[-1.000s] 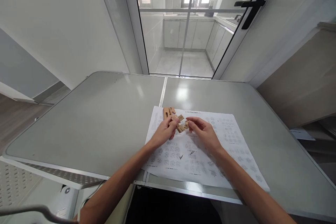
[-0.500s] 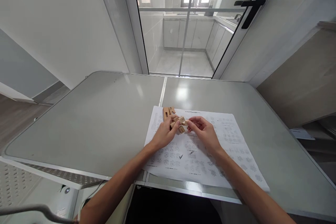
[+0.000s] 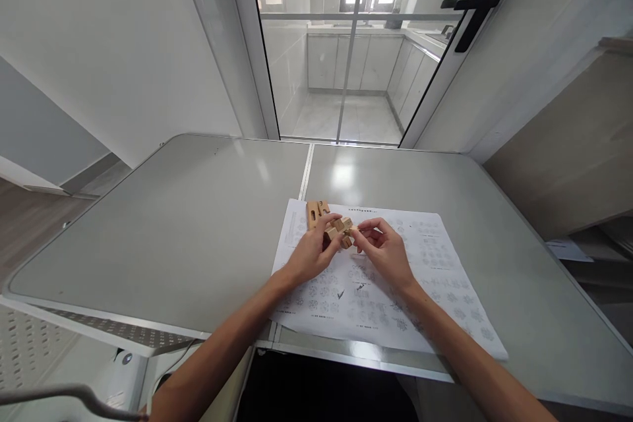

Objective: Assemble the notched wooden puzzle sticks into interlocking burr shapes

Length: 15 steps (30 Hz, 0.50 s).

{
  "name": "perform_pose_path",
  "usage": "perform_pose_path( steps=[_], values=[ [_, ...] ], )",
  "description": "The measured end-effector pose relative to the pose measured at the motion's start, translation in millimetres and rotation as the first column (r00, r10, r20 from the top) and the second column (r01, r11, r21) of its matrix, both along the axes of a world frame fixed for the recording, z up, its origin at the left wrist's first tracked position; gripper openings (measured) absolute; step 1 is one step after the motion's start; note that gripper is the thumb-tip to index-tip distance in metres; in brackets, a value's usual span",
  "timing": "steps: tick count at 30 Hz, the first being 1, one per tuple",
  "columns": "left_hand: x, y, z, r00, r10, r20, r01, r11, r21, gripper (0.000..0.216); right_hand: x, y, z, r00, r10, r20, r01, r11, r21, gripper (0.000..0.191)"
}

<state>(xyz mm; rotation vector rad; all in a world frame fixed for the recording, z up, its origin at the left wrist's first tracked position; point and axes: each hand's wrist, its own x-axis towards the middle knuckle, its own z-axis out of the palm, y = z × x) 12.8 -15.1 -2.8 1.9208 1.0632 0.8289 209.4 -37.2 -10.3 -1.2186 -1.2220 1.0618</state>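
Note:
A small wooden interlocking puzzle (image 3: 339,229) of notched tan bars is held just above a printed sheet (image 3: 435,277). My left hand (image 3: 311,254) grips it from the left with fingers curled round the bars. My right hand (image 3: 383,250) pinches its right side with thumb and fingertips. Two loose wooden bars (image 3: 315,210) lie on the sheet's far left corner, right behind the puzzle. The hands hide the puzzle's underside.
The printed sheet with rows of small diagrams lies on a grey folding table (image 3: 173,224) with a centre seam. A glass sliding door (image 3: 346,46) stands beyond the far edge. A wooden cabinet side (image 3: 568,145) is to the right. A white wall is to the left.
Both hands have shifted slightly away from me with the puzzle. The pieces between the fingers have closed into a tighter cluster, and the right fingers have moved in closer to the left hand.

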Motion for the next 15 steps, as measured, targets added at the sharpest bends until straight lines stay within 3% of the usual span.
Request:
perform_pose_path(
  steps=[6, 15],
  values=[
    [-0.5, -0.7, -1.2, 0.997, -0.071, -0.041, 0.073, 0.995, 0.066, 0.067, -0.2, -1.3, -2.8, 1.000, 0.004, 0.020, -0.004, 1.000, 0.000, 0.038],
    [-1.4, -1.3, -10.5, 0.986, 0.022, -0.167, 0.032, 0.950, 0.311, 0.066, -2.1, -4.1, 0.8, 0.992, -0.015, 0.122, 0.005, 0.997, 0.082, 0.035]
  ],
)
